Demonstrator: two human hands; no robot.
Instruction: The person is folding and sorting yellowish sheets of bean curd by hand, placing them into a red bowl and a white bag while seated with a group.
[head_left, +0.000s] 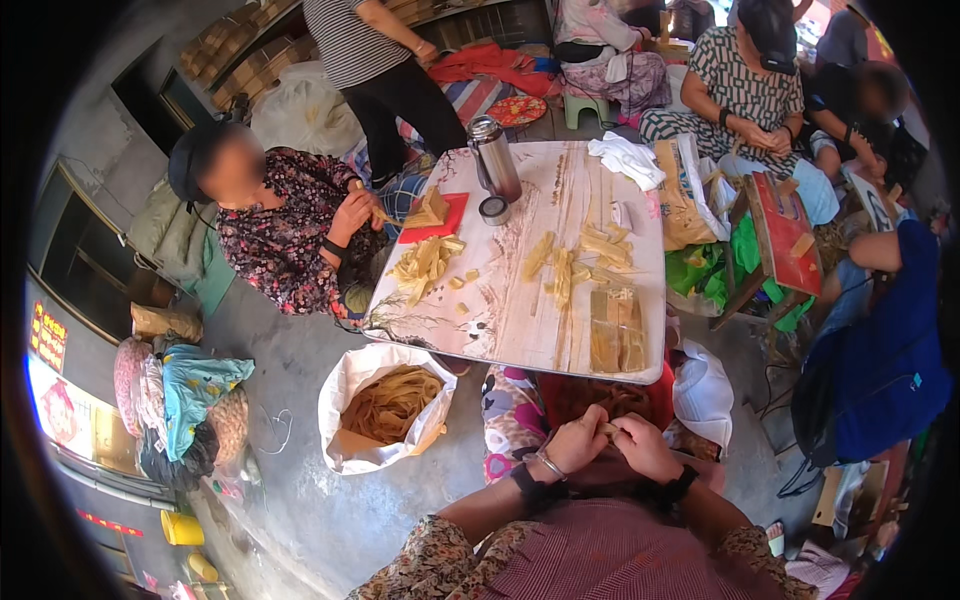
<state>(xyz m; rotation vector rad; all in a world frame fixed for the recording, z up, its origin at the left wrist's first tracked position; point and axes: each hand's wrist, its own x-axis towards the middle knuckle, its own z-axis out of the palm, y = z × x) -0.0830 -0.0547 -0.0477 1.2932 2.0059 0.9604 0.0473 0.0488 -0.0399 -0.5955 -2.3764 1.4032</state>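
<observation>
Close together above my lap, my left hand (577, 442) and my right hand (645, 445) pinch a small pale yellowish piece (608, 428) between their fingertips; its kind is too small to tell. Just beyond them is a red container (658, 396) with brownish strips inside, partly under the table edge. On the patterned table (495, 315) lie bundles of flat yellowish strips (561, 274) and a plastic-wrapped block of tan pieces (617, 330). Another pile of strips (424, 266) and several small cut bits lie on the table's left part.
A white sack (337, 442) of brownish strips stands on the floor at left. A steel thermos (495, 161), its cup (493, 211) and a white cloth (627, 159) are on the table. A person at left handles strips by a wooden block (429, 208); others sit at right.
</observation>
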